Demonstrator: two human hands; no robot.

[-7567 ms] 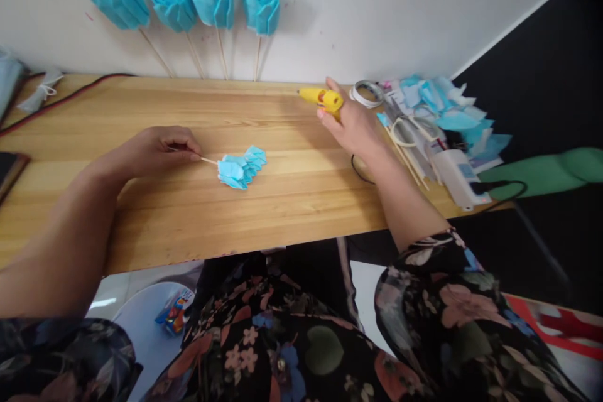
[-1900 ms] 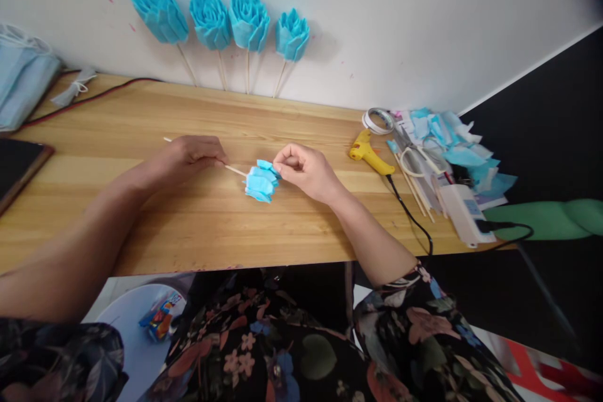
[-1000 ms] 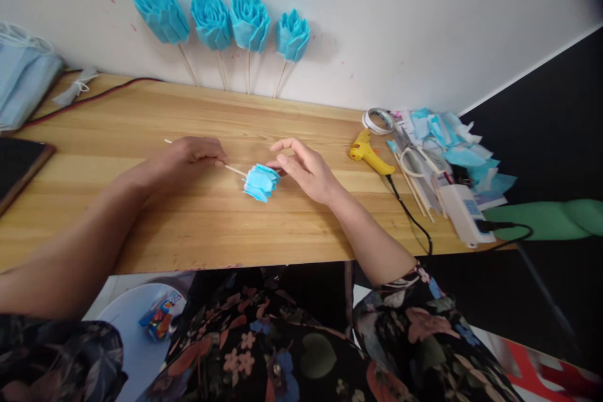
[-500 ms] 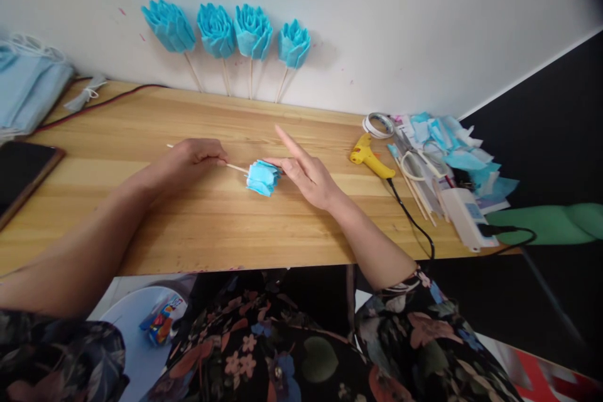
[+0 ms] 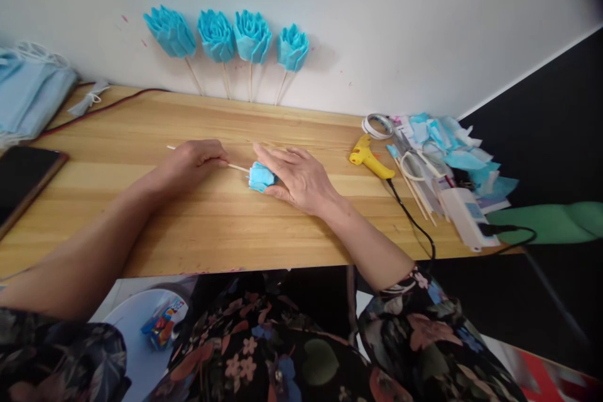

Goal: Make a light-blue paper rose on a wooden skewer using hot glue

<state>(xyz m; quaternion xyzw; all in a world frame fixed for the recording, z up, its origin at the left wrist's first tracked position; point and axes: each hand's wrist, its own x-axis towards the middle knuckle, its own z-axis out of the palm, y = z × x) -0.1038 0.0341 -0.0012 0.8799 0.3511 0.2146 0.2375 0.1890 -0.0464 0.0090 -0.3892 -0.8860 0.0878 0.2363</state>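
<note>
A small blue fabric flower (image 5: 259, 176) on a thin wooden stick (image 5: 237, 168) lies on the wooden table (image 5: 198, 226). My left hand (image 5: 195, 157) pinches the stick, whose far end pokes out to the left of my fingers. My right hand (image 5: 294, 174) is cupped over the flower head, fingers wrapped around it and pressing it down; only the flower's left part shows.
Several finished blue flowers (image 5: 228, 38) lean on the wall at the back. A yellow glue gun (image 5: 369, 156) with a black cord, a tape roll (image 5: 378, 126), scissors (image 5: 414, 163), sticks and blue scraps (image 5: 447, 138) lie at right. A phone (image 5: 21, 176) and blue masks (image 5: 23, 91) sit at left.
My right hand put the glue gun down on the table, came over to the flower, touched it with its fingertips, and now closes over the flower head. My left hand stayed on the stick.
</note>
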